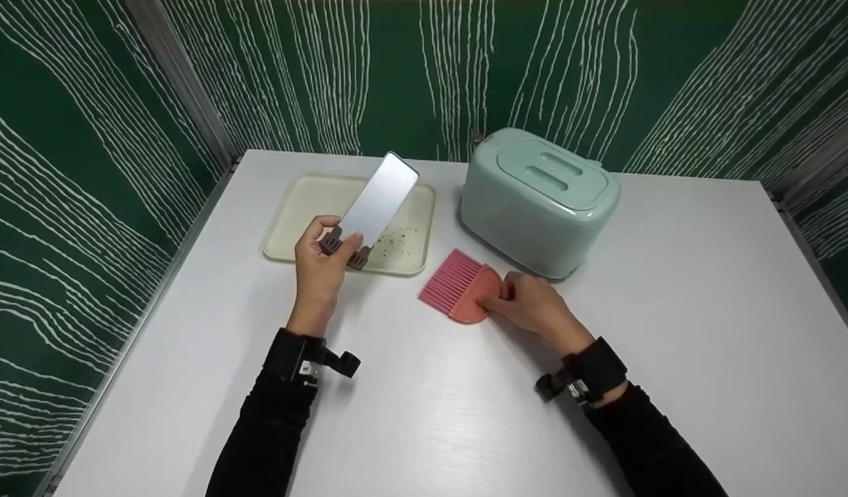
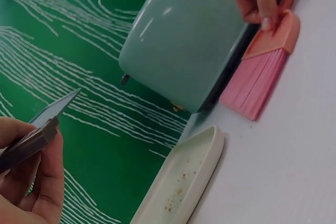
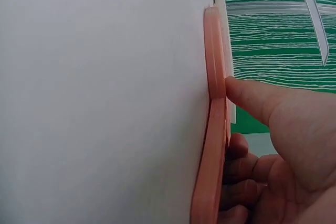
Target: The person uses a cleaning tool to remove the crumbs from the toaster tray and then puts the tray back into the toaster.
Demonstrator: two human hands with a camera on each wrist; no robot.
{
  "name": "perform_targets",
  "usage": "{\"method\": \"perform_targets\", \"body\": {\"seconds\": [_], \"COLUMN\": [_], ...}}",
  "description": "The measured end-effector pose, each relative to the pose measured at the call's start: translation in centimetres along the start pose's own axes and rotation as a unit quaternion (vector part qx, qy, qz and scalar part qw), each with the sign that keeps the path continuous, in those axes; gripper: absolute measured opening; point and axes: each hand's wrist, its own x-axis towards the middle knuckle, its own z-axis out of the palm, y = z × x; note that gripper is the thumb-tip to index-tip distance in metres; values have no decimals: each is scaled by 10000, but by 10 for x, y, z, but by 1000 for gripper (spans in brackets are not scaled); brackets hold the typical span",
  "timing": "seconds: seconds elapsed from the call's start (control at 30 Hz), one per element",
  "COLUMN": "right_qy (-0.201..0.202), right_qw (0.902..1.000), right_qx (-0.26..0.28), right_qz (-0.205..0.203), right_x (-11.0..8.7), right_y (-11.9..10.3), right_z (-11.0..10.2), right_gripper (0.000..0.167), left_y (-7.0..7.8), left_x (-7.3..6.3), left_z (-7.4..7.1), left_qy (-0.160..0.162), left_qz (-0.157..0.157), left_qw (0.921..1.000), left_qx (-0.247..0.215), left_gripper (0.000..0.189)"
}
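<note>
My left hand (image 1: 320, 269) pinches a toaster's crumb tray (image 1: 382, 197), a narrow shiny metal plate with a brown slotted end, thumb on top. It is held tilted above a cream tray (image 1: 284, 224) whose right part carries dark crumbs (image 1: 395, 239). A hand brush (image 1: 455, 284) with pink bristles and an orange head lies at the table, gripped by my right hand (image 1: 538, 304). In the right wrist view, my thumb presses against the brush (image 3: 214, 61) while the other fingers curl beside its handle. The left wrist view shows the brush handle partly hidden behind the hand.
A mint-green toaster (image 1: 521, 207) with a lid over its top stands behind the right hand, right of the cream tray. The white table (image 1: 431, 414) meets green walls (image 1: 396, 76) with white line patterns at its back and sides.
</note>
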Motion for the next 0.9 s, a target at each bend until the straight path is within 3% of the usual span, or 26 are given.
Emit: {"method": "perform_targets", "body": {"seconds": [0.37,0.6,0.9], "right_qy": [109,173,539], "right_qw": [9967,9960,9907], "right_qx": [792,831,1107], "right_qz": [-127,-285,-583], "right_x": [-6,-9,-11], "right_y": [-11,-21,-32], "right_z": [-8,-10,-13], "right_gripper": [34,39,36], "left_y": [0,-1,-6], "left_x": [-14,-25,-35], "left_z": [23,43,75], "left_qy": [-372,-662,-821], "left_qz": [-48,-179,-379], "left_qw": [9993,9975,9945], "left_qx": [18,-168,-525], "left_gripper": [23,25,25]}}
